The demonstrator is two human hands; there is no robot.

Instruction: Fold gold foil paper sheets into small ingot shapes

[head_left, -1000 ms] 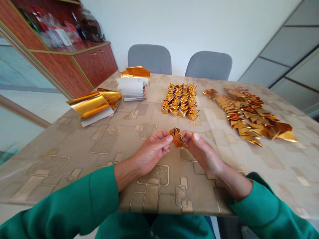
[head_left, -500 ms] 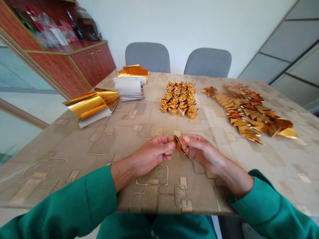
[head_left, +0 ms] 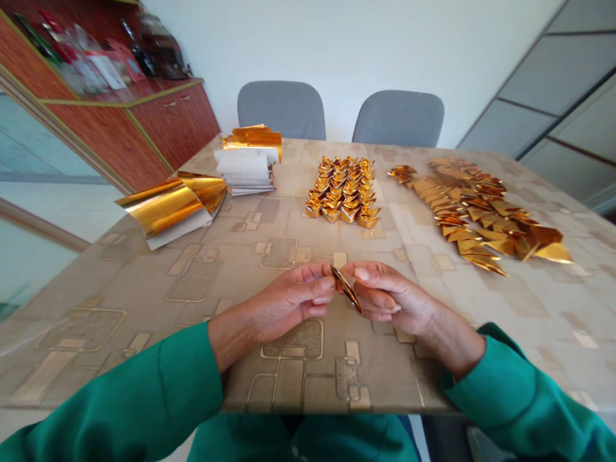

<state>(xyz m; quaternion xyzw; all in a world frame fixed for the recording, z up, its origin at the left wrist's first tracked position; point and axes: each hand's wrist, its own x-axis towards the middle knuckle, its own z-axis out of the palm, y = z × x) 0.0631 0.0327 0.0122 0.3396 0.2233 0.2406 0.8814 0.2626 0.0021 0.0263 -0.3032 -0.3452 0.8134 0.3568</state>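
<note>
Between my hands, above the front of the table, is a small folded piece of gold foil paper (head_left: 347, 290), tilted and seen nearly edge-on. My left hand (head_left: 289, 300) pinches its upper left end between thumb and fingers. On the other side, my right hand (head_left: 392, 296) holds its right face, with the thumb on top and the fingers curled behind. Beyond my hands stand rows of finished-looking gold paper ingots (head_left: 342, 192), packed close together. Many flat folded gold pieces (head_left: 481, 212) lie overlapping in a curved spread on the right.
On the left lie a curled gold sheet bundle (head_left: 166, 205) and a stack of white-backed paper (head_left: 244, 170) with gold sheets behind it. Two grey chairs (head_left: 282, 109) stand at the table's (head_left: 192, 346) far side. A wooden cabinet (head_left: 168, 122) with bottles is at the back left.
The folded gold piece has turned and looks narrower, its opening less visible. My right fingers have curled in closer around it. The whole view has shifted slightly.
</note>
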